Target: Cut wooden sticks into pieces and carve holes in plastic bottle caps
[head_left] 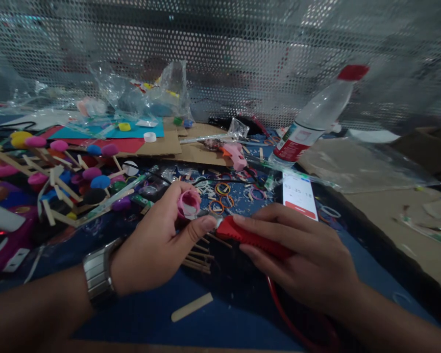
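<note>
My left hand [152, 235], with a metal watch on its wrist, pinches a small hollow pink ring-shaped piece [188, 203] near the middle of the view. Its thumb is stretched toward the right hand. In my right hand [297, 250] is a red utility knife [252, 238] with a ridged edge, pointing left. The knife's pale grey tip sits beside the left thumb and just right of the pink piece; whether they touch I cannot tell. Below the hands, several thin wooden sticks [198, 260] lie bunched, and a single flat craft stick [192, 307] rests nearer me.
Stick pieces with coloured round ends [91, 174] crowd the left, near a purple device [11, 245]. A tilted water bottle [308, 122] stands behind a lit phone [299, 193]. Rubber bands [222, 191], a pink glue gun [235, 156] and a red cord [279, 304] lie about.
</note>
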Tool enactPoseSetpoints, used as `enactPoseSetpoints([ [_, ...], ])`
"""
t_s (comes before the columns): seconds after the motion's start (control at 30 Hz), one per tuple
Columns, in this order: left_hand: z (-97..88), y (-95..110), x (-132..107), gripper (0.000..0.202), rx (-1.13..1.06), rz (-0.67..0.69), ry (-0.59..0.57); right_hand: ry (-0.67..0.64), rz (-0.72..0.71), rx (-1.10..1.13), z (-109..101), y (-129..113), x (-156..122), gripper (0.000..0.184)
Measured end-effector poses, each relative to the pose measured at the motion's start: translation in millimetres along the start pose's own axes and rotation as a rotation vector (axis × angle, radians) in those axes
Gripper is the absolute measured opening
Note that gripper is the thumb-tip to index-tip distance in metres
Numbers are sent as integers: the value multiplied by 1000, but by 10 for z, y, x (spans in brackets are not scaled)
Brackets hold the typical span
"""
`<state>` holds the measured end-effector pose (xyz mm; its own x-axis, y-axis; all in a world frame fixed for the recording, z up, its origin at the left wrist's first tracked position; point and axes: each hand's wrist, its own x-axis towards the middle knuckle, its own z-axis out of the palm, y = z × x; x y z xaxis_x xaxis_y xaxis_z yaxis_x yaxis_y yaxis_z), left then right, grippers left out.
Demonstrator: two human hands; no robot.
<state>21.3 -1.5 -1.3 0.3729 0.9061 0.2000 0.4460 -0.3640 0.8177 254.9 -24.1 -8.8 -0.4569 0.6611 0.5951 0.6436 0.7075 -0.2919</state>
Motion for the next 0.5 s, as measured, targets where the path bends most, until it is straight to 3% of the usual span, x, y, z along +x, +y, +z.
enactPoseSetpoints([
  [0.37,9,-10,7,30,9,9,25,5,3,-32,11,6,-2,26],
  [0.5,34,-22,-6,36,-88,-30,34,-6,6,-7,10,6,0,28],
])
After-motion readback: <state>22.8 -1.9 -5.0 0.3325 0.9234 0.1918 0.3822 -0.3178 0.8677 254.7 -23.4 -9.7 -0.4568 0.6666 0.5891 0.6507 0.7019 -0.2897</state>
